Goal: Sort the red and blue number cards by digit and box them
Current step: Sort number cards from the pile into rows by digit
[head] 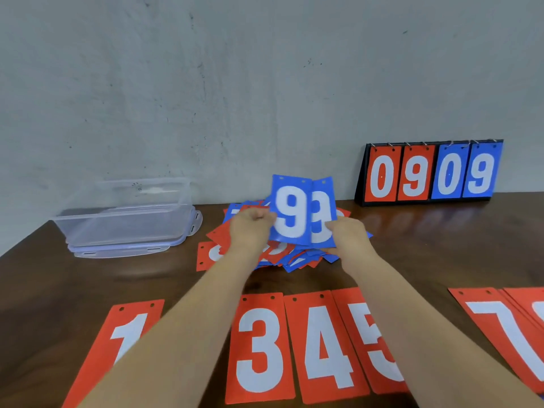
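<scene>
Blue number cards (291,213), two flat glossy rectangles each printed with a white 9, are held upright and overlapping above the heap of red and blue cards (282,257). Left hand (250,228) pinches the front card's left edge; right hand (348,235) grips the rear card's lower right. A row of red cards (260,348) lies flat on the polished brown wooden table (426,245). A clear rectangular plastic box (126,222) sits far left.

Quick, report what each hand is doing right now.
Left hand: pinches the front blue 9 card by its left edge.
Right hand: holds the rear blue 9 card near its lower right corner.
</scene>
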`<state>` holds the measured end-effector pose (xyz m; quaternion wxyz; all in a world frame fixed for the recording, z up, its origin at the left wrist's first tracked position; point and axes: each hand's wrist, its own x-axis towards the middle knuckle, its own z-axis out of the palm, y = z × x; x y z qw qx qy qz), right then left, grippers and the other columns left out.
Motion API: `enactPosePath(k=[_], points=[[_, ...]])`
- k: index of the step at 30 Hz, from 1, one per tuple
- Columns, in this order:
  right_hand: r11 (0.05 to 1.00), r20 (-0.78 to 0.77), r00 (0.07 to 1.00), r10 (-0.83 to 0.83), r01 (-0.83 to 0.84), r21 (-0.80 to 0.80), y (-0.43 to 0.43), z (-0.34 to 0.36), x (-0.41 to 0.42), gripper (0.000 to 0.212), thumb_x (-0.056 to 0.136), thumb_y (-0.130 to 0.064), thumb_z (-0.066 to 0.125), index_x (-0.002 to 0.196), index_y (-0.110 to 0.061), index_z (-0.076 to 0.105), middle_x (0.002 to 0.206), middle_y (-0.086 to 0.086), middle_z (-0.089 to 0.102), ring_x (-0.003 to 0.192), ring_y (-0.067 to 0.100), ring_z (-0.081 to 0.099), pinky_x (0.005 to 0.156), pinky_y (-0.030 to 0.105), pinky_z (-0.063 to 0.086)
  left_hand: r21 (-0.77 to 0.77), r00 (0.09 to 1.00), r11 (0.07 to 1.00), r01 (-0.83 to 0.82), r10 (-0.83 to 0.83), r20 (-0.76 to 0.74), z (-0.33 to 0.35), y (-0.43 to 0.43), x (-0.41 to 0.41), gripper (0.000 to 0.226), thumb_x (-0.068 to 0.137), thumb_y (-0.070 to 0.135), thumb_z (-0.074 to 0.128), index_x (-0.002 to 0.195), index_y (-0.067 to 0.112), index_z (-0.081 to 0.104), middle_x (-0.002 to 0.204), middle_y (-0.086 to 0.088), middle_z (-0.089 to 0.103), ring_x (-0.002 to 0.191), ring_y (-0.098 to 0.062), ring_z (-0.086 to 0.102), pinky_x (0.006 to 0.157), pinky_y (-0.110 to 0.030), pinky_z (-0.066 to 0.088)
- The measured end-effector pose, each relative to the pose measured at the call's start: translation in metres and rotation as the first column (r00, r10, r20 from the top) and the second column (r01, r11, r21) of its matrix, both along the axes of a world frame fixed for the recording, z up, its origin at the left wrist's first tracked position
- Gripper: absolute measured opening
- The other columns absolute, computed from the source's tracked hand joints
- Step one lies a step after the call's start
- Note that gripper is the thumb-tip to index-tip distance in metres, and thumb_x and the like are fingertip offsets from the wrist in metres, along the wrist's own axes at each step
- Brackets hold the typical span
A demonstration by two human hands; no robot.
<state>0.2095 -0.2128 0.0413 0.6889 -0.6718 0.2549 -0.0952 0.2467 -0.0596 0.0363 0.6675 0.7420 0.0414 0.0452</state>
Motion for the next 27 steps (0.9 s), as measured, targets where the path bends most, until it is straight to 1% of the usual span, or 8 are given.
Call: enactPosePath(k=[4,7,10,12,14,19,23,27], points=[[0.991,0.075,0.997,0.007,-0.018,0.136,0.01,-0.002,-0.006,0.019,0.098,-0.023,0.052,0.097,-0.005,0.058,0.104,0.016,0.067,0.094,0.032,0.066,0.077,0.041,0.055,0.16,0.998,0.986,-0.041,0.033,0.051,-0.02,-0.032,-0.016,0.011,0.09,0.017,0.064,0.092,0.006,0.068,0.086,-0.003,0.064,0.08,-0.014,0.057,0.072,-0.024,0.045],[0.986,0.16,0.985,0.069,-0.042,-0.162,0.005,-0.009,-0.011,0.025,0.092,-0.02,0.063,0.098,0.004,0.062,0.097,0.018,0.07,0.084,0.034,0.066,0.072,0.037,0.054,0.255,0.989,0.966,-0.039,0.002,0.146,-0.024,-0.041,-0.024,0.01,0.089,0.021,0.066,0.084,0.013,0.064,0.075,0.004,0.062,0.074,-0.012,0.059,0.064,-0.019,0.044],[0.975,0.17,0.985,0.041,-0.003,-0.221,-0.014,-0.011,-0.011,0.012,0.09,-0.01,0.064,0.102,-0.007,0.064,0.098,0.009,0.068,0.082,0.022,0.064,0.066,0.031,0.054,0.377,0.981,0.926,-0.029,-0.047,0.19,-0.021,-0.026,-0.011,0.011,0.088,0.025,0.067,0.09,0.014,0.066,0.084,0.003,0.067,0.084,-0.015,0.063,0.075,-0.028,0.049],[0.981,0.167,0.986,0.002,0.03,-0.192,-0.031,-0.01,-0.01,0.012,0.09,-0.012,0.065,0.102,-0.01,0.064,0.095,0.004,0.066,0.078,0.016,0.063,0.059,0.024,0.049,0.574,0.982,0.816,-0.069,-0.045,0.182,-0.018,-0.002,0.012,0.027,0.088,0.029,0.064,0.111,0.014,0.066,0.108,-0.004,0.068,0.105,-0.023,0.061,0.09,-0.033,0.047],[0.978,0.169,0.986,-0.005,0.04,-0.206,-0.044,-0.009,-0.01,0.007,0.09,-0.014,0.066,0.096,-0.013,0.063,0.093,0.003,0.066,0.077,0.013,0.063,0.058,0.021,0.048,0.792,0.995,0.611,-0.022,-0.06,0.074,-0.014,0.023,0.033,0.048,0.089,0.04,0.06,0.131,0.017,0.055,0.13,-0.007,0.058,0.123,-0.029,0.05,0.101,-0.036,0.04],[0.975,0.175,0.984,0.02,0.02,-0.223,-0.054,-0.014,-0.01,0.012,0.09,-0.02,0.066,0.08,-0.022,0.06,0.082,-0.006,0.063,0.073,0.004,0.061,0.059,0.021,0.049,0.857,0.96,0.433,0.278,-0.137,-0.242,-0.015,0.046,0.058,0.084,0.086,0.057,0.058,0.149,0.013,0.025,0.151,-0.008,0.037,0.136,-0.029,0.037,0.113,-0.044,0.028],[0.969,0.167,0.985,0.032,0.01,-0.248,-0.056,-0.021,-0.01,0.01,0.089,-0.021,0.067,0.084,-0.022,0.059,0.083,-0.006,0.062,0.073,0.003,0.061,0.057,0.021,0.048,0.95,0.988,0.28,0.141,-0.103,-0.117,-0.011,0.043,0.058,0.078,0.081,0.063,0.06,0.143,0.02,0.04,0.142,-0.006,0.046,0.132,-0.028,0.041,0.11,-0.046,0.027],[0.95,0.156,0.987,0.041,0.01,-0.311,-0.055,-0.023,-0.015,0.014,0.086,-0.017,0.07,0.096,-0.014,0.059,0.088,-0.004,0.062,0.074,0.004,0.06,0.057,0.02,0.048,0.951,0.99,0.298,-0.083,-0.082,0.112,-0.007,0.041,0.053,0.048,0.087,0.045,0.062,0.126,0.018,0.055,0.123,-0.006,0.061,0.116,-0.027,0.053,0.101,-0.04,0.033]])
